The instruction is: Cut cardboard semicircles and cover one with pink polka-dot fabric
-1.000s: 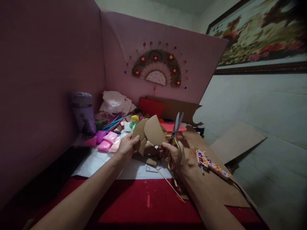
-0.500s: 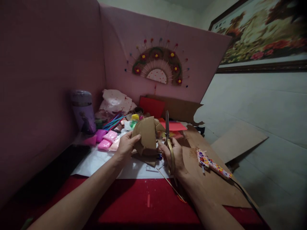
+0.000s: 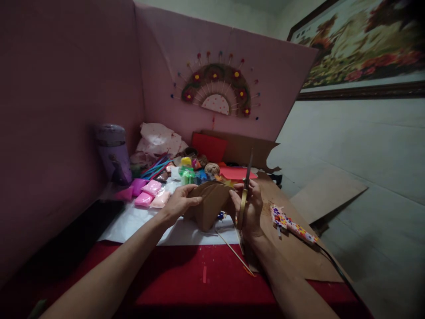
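Observation:
My left hand (image 3: 177, 204) grips the left side of a stack of brown cardboard pieces (image 3: 212, 204), held low over the white sheet (image 3: 133, 223). My right hand (image 3: 249, 208) is closed round the handles of gold-handled scissors (image 3: 246, 186), blades pointing up and shut, and its fingers also touch the right edge of the cardboard pieces. A thin wooden stick (image 3: 234, 252) lies on the red table cover (image 3: 199, 283) just below my hands.
Pink clay packets (image 3: 148, 193), coloured sticks, small bottles and a twine ball crowd the back. A purple bottle (image 3: 113, 153) stands at left. A flat brown cardboard sheet (image 3: 292, 248) with a flowered glue gun (image 3: 292, 226) lies right. Pink partition walls enclose the table.
Both hands have lowered the cardboard pieces toward the table and tilted them flat. The scissors blades, spread apart a second ago, are now together and upright.

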Demonstrator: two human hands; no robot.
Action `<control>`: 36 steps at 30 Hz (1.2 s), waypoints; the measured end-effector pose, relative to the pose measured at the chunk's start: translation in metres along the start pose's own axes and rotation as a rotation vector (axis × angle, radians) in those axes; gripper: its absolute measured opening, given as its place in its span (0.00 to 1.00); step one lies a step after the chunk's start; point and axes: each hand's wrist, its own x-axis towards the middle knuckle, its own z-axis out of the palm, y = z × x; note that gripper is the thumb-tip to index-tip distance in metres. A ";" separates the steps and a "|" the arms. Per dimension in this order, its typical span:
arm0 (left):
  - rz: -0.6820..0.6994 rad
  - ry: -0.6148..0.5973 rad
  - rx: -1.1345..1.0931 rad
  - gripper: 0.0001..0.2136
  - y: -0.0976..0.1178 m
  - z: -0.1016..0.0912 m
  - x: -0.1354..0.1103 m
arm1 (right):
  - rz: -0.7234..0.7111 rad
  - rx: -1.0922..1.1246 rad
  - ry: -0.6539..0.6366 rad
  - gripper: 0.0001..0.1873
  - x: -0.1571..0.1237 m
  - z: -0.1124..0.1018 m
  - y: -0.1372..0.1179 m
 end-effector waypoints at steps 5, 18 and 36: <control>-0.032 0.020 -0.036 0.15 0.000 -0.002 0.001 | 0.032 -0.035 -0.120 0.19 0.002 -0.002 -0.006; -0.108 0.144 -0.174 0.10 -0.008 -0.004 0.005 | 0.236 0.309 0.111 0.18 0.006 0.002 0.000; -0.253 0.067 -0.403 0.13 -0.003 0.006 -0.002 | 0.276 -0.233 -0.160 0.22 0.007 -0.002 0.015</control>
